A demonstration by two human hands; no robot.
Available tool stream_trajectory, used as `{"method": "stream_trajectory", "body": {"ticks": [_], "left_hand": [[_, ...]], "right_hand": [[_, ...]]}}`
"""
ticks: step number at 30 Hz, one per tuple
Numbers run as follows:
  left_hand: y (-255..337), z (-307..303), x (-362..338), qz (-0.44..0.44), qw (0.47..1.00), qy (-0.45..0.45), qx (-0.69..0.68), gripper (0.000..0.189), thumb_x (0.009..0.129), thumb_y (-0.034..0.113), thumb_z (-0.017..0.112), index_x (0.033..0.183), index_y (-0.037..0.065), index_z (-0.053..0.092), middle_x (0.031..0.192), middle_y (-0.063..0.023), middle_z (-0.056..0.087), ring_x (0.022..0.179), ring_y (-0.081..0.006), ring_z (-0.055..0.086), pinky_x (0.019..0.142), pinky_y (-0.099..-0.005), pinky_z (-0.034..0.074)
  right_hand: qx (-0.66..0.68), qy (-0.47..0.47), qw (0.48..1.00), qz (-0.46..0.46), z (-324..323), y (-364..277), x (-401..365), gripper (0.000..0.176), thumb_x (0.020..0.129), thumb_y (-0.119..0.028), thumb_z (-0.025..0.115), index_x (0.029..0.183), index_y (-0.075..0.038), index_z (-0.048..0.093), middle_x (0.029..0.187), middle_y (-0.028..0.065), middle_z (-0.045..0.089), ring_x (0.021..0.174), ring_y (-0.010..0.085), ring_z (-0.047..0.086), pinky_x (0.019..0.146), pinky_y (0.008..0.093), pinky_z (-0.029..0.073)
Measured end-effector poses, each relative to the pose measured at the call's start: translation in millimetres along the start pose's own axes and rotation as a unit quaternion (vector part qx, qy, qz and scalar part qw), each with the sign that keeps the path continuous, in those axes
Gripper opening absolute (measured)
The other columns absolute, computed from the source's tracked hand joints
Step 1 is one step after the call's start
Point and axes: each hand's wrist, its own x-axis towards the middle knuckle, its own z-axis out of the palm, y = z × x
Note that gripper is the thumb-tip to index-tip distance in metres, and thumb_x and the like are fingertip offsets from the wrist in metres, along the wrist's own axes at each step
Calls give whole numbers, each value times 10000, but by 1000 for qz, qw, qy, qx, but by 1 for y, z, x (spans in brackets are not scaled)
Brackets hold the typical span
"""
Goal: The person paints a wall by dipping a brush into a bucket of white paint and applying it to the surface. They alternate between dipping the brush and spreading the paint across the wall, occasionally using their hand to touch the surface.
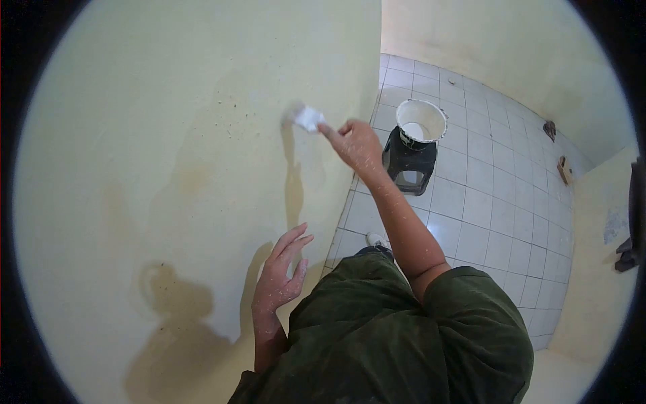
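Note:
My right hand grips a paint brush by its handle end, with fingers pinched together. White paint covers the brush head, whose far end is blurred against the pale yellow wall. Lower down, my left hand is held up near the same wall with its fingers apart and nothing in it. Whether its fingers touch the wall I cannot tell. Small specks of white dot both hands and forearms. Dark specks and brownish stains mark the wall left of the brush.
A white bucket with white paint inside stands on a black stool to the right. White floor tiles stretch beyond it. Near the far wall lie a dark item and a brown object. Dark items hang at the right edge.

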Motion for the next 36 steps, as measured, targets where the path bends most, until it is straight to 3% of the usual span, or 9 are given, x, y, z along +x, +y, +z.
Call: {"method": "stream_trajectory", "body": {"ticks": [2,6,11,15,18,25,29,33,36], "left_hand": [[0,2,1,9,1000,-2,-8,446,903,-15,605,1345,42,629,1509,-146,532,1380,-352,533,1151,-434,430],[1,9,2,0,1000,-5,-23,450,893,-11,609,1339,43,634,1505,-153,537,1386,-351,527,1162,-444,416],[-1,13,-2,-22,999,-1,-42,453,872,-14,613,1322,37,641,1494,-168,548,1388,-352,527,1174,-461,399],[6,15,2,-52,998,-6,-40,447,870,-16,616,1314,35,646,1489,-164,554,1390,-351,527,1173,-459,402],[6,16,9,-54,998,-11,-36,456,864,-20,621,1316,36,647,1486,-161,559,1392,-351,525,1173,-457,401],[1,19,32,-60,998,1,-14,433,887,-4,611,1317,32,648,1492,-167,553,1380,-353,533,1167,-451,403],[5,21,49,-71,997,10,-19,447,869,0,621,1314,26,649,1485,-167,562,1381,-348,533,1179,-457,387],[12,26,66,-86,996,16,-21,444,873,3,622,1315,31,650,1479,-168,564,1377,-346,537,1177,-457,389],[13,30,73,-93,995,17,-23,447,873,-12,615,1316,36,650,1481,-167,560,1383,-343,532,1177,-455,390]], "right_hand": [[127,-8,992,-7,-29,-31,1,621,800,-641,776,728,-35,663,676,154,670,696,293,683,657,440,531],[162,-32,985,-42,-16,-29,7,637,795,-614,803,672,-28,584,600,117,595,602,257,587,618,406,495],[141,-98,985,-1,79,89,5,635,800,-619,785,685,-26,591,641,151,617,634,290,595,632,423,494],[-91,-166,977,99,141,207,-21,586,793,-648,759,821,-64,718,821,155,734,829,367,727,739,488,560],[-126,-181,972,83,162,262,-40,573,784,-651,760,869,-85,741,881,165,749,875,368,736,760,501,569],[-54,-99,992,48,68,105,17,581,777,-648,777,752,-73,696,783,167,726,777,377,714,694,476,553],[164,-99,981,-12,-3,34,38,541,810,-518,841,701,-35,622,633,104,632,592,208,594,576,376,482],[310,-138,939,-52,0,29,43,520,847,-434,853,674,-21,587,580,52,568,572,88,492,515,318,417],[243,-161,955,-57,66,87,44,529,839,-445,855,683,-21,580,581,58,570,578,84,481,516,317,417]]}}
